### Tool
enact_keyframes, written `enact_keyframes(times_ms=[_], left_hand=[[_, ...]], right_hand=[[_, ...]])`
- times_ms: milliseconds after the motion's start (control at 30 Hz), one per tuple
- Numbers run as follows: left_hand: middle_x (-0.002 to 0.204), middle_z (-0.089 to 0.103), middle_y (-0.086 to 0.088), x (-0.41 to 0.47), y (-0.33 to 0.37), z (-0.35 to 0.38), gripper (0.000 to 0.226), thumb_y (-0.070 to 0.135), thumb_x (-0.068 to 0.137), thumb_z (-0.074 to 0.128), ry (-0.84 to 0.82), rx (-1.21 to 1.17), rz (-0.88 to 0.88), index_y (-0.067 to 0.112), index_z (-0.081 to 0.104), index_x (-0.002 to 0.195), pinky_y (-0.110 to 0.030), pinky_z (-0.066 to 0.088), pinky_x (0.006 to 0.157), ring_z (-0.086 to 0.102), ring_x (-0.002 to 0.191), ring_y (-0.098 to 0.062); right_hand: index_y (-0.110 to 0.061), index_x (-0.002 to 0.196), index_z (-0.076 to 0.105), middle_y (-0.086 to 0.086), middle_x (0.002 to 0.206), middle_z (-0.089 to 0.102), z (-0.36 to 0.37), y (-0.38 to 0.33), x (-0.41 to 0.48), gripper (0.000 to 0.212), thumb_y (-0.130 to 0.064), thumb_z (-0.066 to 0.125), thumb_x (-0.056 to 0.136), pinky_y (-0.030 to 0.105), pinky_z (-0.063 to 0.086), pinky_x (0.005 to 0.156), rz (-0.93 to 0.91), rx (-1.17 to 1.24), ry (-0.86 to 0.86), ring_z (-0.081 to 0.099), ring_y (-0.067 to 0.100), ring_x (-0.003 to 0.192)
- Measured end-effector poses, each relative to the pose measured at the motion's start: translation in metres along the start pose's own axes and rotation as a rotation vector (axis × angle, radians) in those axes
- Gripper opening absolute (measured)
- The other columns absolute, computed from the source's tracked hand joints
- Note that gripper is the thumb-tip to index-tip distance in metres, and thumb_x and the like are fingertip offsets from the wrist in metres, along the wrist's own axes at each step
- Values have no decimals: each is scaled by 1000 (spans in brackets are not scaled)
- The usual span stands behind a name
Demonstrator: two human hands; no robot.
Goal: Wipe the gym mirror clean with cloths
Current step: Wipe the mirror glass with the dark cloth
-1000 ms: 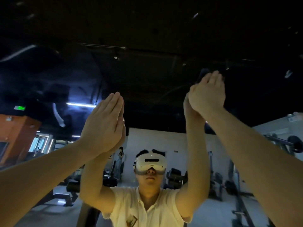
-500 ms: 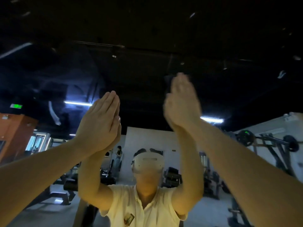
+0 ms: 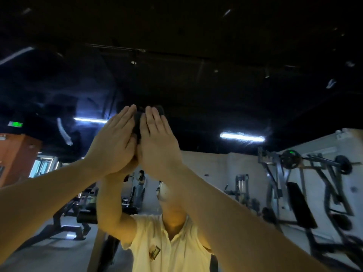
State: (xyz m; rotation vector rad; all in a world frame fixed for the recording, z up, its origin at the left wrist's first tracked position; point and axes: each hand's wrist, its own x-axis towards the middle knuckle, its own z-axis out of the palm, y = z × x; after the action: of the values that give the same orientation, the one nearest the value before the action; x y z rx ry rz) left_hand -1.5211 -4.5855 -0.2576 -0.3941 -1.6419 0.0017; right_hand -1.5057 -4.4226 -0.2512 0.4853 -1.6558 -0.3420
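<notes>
Gym mirror (image 3: 216,91): large wall-mounted pane that fills the whole view, its upper part reflecting a black ceiling, with pale smears and flecks showing on the glass. Left hand (image 3: 112,142): raised, flat, fingers straight and close together, laid against the mirror. Right hand (image 3: 157,144): raised, flat, fingers straight and slightly spread, laid against the mirror just beside the left hand, the two touching along their inner edges. Dark cloth (image 3: 137,122): black, trapped between the hands and the glass, showing in the gap between the two hands and past the right fingertips; whether it is one piece or two cannot be told. Both forearms are bare and rise from the lower corners. Reflected in the mirror: the person's cream polo shirt (image 3: 167,244) with a small badge on the chest; a white headset (image 3: 164,192), mostly hidden behind the right forearm; two ceiling light strips, one at left (image 3: 90,119) and one at right (image 3: 242,136); a green exit sign (image 3: 15,124) at far left above an orange column (image 3: 17,158); a loaded barbell (image 3: 318,161) on a rack at right, with an incline bench pad (image 3: 300,205) below it; a second person (image 3: 141,179) standing far back near the white wall.
</notes>
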Motion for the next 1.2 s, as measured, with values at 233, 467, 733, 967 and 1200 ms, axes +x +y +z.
enact_keyframes(times_ms=[233, 467, 733, 967, 1200], left_hand=[[173, 4, -12, -3, 13, 7, 79, 53, 101, 14, -24, 111, -60, 4, 9, 164, -46, 9, 130, 1, 160, -23], [171, 14, -20, 1, 31, 2, 86, 55, 97, 13, -25, 137, -137, -2, 15, 162, -47, 8, 130, 9, 160, -31], [160, 37, -27, -50, 43, -11, 67, 35, 101, 26, 42, 99, -28, -6, 40, 152, -58, 31, 121, 36, 150, -39], [164, 29, -27, -84, 42, -1, 74, 46, 105, 24, -6, 119, -61, -7, 30, 157, -59, 27, 123, 28, 154, -39], [171, 7, -21, -85, 65, 20, 94, 70, 101, 11, -20, 138, -175, -2, 9, 163, -53, 12, 129, 6, 160, -33]], right_hand=[[-1, 159, 11, 19, 170, 1, -1, 155, -67, 68, -39, 28, 105, 51, 11, 128, 294, -173, -2, 1, 32, 158], [9, 158, 13, 29, 167, 12, -6, 179, -108, 72, -34, 15, 101, 51, 12, 128, 980, -18, 49, 12, 41, 156], [-3, 162, 0, 22, 169, -10, 8, -8, -56, 74, -41, 23, 102, 53, 0, 128, 198, 57, -18, -10, 36, 157], [-7, 163, 13, 15, 171, -2, 9, 39, -77, 72, -39, 29, 100, 48, 1, 128, -21, -45, -61, -4, 28, 158], [-1, 162, 10, 19, 170, 5, 4, 163, -156, 72, -39, 9, 101, 50, 12, 128, 641, -14, 1, 4, 33, 158]])
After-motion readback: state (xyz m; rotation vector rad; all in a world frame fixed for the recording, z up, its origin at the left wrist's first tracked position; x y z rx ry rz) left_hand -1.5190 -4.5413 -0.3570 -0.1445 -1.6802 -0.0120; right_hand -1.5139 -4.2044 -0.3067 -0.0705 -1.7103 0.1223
